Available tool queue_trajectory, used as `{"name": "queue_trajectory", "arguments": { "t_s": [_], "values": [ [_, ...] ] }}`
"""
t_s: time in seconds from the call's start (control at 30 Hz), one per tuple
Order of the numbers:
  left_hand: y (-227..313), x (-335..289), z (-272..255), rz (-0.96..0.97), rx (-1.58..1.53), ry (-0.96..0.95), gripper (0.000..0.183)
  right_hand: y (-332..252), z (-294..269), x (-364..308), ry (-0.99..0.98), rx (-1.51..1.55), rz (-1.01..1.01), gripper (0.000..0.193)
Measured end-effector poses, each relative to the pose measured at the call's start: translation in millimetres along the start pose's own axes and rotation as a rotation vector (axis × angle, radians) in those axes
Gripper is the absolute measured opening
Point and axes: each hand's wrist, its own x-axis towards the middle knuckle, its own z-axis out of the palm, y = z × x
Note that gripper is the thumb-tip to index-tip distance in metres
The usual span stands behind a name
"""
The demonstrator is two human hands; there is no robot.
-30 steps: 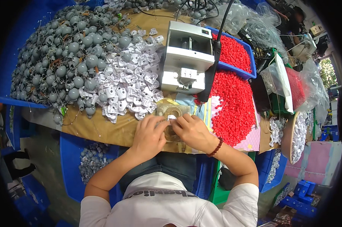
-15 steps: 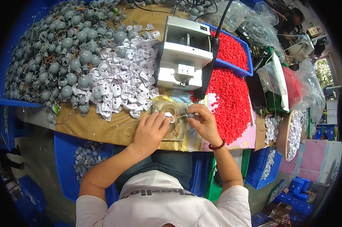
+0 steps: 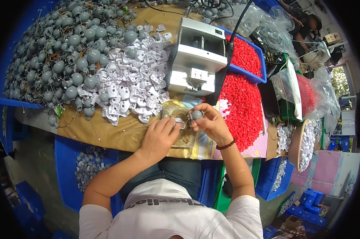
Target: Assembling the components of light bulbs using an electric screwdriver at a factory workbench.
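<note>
My right hand (image 3: 211,124), a beaded bracelet at its wrist, pinches a grey ball-shaped part (image 3: 196,114) with a thin wire. It is just above the right side of a tan fixture block (image 3: 191,142) with hollowed recesses. On the block, the fingertips of my left hand (image 3: 159,137) are closed on a small white plastic piece (image 3: 180,123). Those fingers partly cover the piece. The wire runs between the ball part and the white piece, though its end cannot be made out.
A heap of grey ball parts (image 3: 64,59) with wires fills the left. Beside it lie white plastic pieces (image 3: 136,85). A white machine (image 3: 198,59) stands behind the block. Red small parts (image 3: 243,111) lie at right, with more in a blue tray (image 3: 263,65).
My right hand has turned and drawn the grey ball part slightly left and up, nearer the block. My left hand has barely moved.
</note>
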Motion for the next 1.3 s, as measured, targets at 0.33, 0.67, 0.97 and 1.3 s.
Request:
{"name": "queue_trajectory", "arguments": {
  "t_s": [0.33, 0.67, 0.97, 1.3],
  "values": [
    [-5, 0, 1, 0.011, -0.038, 0.003, 0.031, 1, 4, 13, 0.017, -0.760, -0.028, 0.027],
    [-11, 2, 5, -0.101, -0.159, 0.004, 0.039, 19, 20, 10, 0.167, -1.315, -0.406, 0.043],
    [-5, 23, 9, -0.211, -0.132, -0.005, 0.043, -8, -16, 28, 0.352, -0.973, -0.896, 0.039],
    [-4, 27, 12, -0.222, -0.150, -0.023, 0.042, -54, -48, 87, 0.693, -0.785, -0.785, 0.057]
  ]
}}
